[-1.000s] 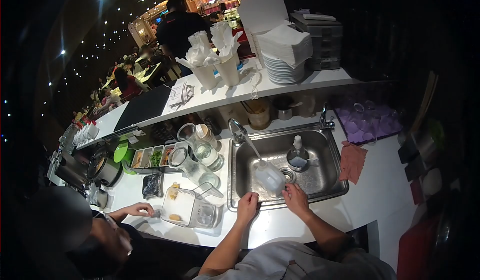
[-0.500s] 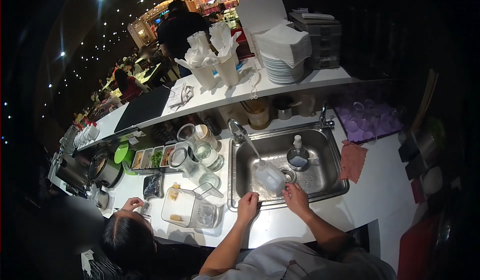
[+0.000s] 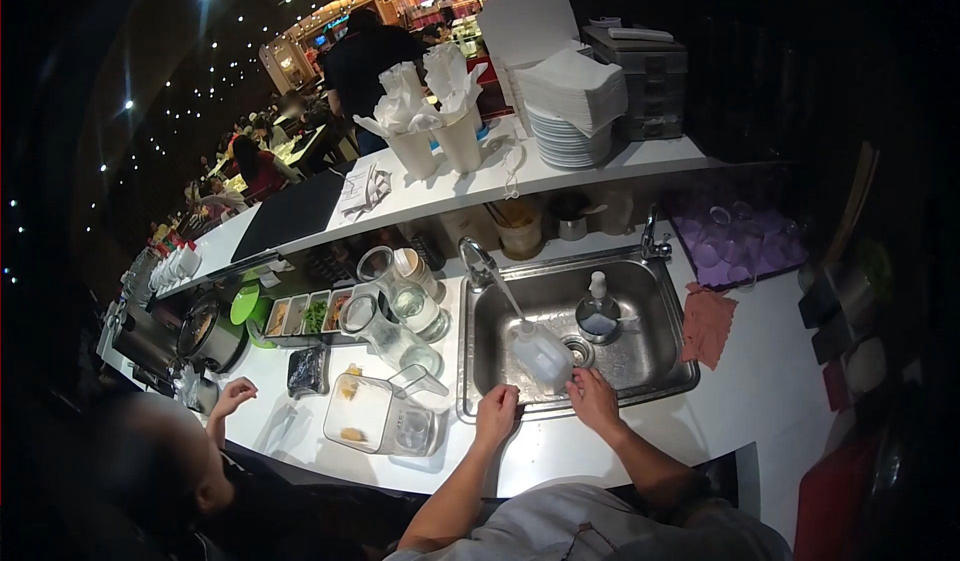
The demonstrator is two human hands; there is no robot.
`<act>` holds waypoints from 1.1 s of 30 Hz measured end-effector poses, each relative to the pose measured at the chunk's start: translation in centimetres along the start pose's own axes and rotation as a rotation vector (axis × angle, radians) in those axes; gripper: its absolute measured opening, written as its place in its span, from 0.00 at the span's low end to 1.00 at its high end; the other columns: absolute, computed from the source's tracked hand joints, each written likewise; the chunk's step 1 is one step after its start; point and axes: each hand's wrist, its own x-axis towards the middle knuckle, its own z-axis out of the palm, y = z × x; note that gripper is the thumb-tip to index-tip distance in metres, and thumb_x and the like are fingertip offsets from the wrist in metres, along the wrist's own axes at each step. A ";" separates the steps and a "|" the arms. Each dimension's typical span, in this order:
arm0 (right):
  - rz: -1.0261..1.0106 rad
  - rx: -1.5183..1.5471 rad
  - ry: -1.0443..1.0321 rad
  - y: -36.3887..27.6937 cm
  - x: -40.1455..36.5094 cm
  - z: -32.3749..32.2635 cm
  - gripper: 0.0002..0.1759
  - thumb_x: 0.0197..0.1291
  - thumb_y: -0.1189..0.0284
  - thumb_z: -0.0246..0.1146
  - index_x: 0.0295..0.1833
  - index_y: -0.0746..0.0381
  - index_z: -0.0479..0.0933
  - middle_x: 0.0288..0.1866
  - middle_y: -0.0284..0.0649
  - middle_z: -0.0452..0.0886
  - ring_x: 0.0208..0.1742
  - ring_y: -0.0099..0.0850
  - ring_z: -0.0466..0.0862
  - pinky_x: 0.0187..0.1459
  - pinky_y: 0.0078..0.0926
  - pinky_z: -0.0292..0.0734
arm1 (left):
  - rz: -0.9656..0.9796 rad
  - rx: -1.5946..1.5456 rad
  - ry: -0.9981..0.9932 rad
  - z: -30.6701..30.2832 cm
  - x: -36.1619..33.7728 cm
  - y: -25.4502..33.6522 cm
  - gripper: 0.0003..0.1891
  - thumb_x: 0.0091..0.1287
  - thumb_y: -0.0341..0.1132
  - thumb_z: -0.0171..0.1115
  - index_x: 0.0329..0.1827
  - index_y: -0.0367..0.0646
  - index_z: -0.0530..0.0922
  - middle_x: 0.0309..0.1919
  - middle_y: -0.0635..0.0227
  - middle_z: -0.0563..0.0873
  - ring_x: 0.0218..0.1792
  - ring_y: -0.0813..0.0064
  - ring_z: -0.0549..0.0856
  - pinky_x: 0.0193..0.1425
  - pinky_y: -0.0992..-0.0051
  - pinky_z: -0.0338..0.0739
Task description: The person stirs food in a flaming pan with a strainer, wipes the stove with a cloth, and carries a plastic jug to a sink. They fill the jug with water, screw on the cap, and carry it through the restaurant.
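Observation:
Water runs from the left tap (image 3: 476,253) into a translucent plastic jug (image 3: 542,353) tilted in the steel sink (image 3: 640,286). My right hand (image 3: 592,397), fingers closed, is at the jug's lower right side by the sink's front rim. My left hand (image 3: 497,411) rests closed on the front rim, left of the jug; whether it holds anything is hidden. Behind the jug, a pump bottle (image 3: 598,289) stands in a metal container (image 3: 597,323) in the sink. The drain shows just right of the jug.
A clear square pitcher (image 3: 378,419) and glass carafes (image 3: 384,339) stand left of the sink. An orange cloth (image 3: 708,326) and glasses on a purple mat (image 3: 722,246) are at the right. A co-worker's hand (image 3: 234,395) is over the left counter. Stacked plates (image 3: 570,141) sit on the shelf.
The co-worker at the left has moved back and left, and that person's hand has risen off the counter. My hands and the jug stay in place under the running water.

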 end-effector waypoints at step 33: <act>-0.030 -0.020 -0.001 0.1 0.0 0.1 0.16 0.62 0.68 0.65 0.52 0.65 0.78 0.45 0.46 0.82 0.44 0.41 0.85 0.44 0.38 0.80 | -0.017 -0.025 0.002 -0.1 -0.1 0.1 0.16 0.72 0.42 0.57 0.43 0.37 0.83 0.28 0.58 0.85 0.31 0.67 0.84 0.38 0.70 0.77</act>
